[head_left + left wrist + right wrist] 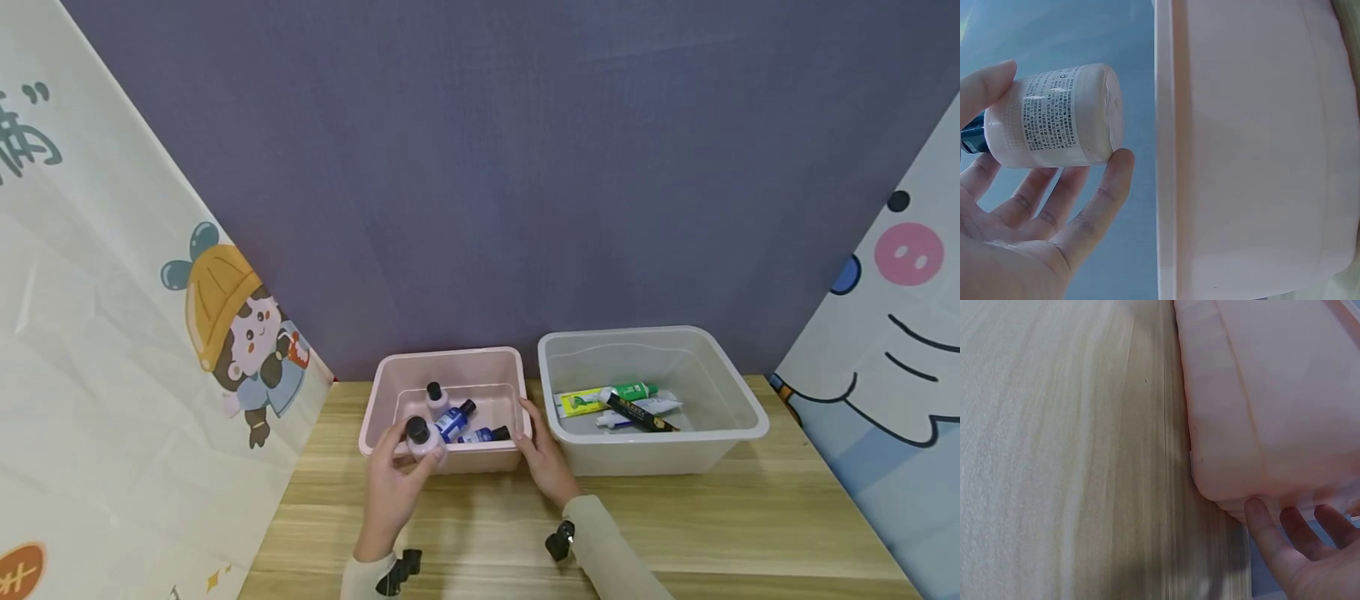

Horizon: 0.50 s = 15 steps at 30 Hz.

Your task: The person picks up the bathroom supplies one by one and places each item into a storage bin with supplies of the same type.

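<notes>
My left hand (392,493) holds a small pale pink bottle (427,445) with a black cap above the front rim of a pink plastic bin (465,463). Printed text covers one side of that bottle (1050,115) in the left wrist view, its base towards the bin. At the bin's right side, my right hand (549,462) grips the rim near the front corner; its fingertips (1257,509) touch the outer wall. Inside the bin are another pale bottle (436,402), standing, and two blue bottles with dark caps, one leaning (453,423), one lying (480,436).
A larger whitish bin (637,460) stands just to the right, holding several tubes, among them a yellow-green tube (585,402) and a black tube (637,412). Both bins rest on a wooden table (465,533) against a dark blue-grey backdrop (480,183).
</notes>
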Motion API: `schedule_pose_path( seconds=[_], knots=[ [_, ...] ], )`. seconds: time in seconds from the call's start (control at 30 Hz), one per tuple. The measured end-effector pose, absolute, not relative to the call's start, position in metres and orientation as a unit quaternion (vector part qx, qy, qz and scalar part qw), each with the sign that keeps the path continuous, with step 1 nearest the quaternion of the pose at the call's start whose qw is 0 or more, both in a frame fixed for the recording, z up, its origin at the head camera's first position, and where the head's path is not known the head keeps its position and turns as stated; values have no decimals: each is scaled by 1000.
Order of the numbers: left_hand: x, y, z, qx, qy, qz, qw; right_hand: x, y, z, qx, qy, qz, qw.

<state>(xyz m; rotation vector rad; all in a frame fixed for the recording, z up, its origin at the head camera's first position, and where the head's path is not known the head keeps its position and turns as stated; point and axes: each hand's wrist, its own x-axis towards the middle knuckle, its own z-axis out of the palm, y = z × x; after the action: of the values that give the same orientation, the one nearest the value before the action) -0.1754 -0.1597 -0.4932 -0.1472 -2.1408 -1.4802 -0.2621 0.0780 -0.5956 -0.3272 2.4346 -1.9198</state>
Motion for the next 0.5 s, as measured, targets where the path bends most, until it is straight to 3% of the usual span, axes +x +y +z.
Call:
schedule_pose_path(
  seconds=[0.5],
  knots=[
    [-196, -178, -471, -67, -819, -502, 269, -260, 78, -593, -99, 784, -612, 21]
  ],
)
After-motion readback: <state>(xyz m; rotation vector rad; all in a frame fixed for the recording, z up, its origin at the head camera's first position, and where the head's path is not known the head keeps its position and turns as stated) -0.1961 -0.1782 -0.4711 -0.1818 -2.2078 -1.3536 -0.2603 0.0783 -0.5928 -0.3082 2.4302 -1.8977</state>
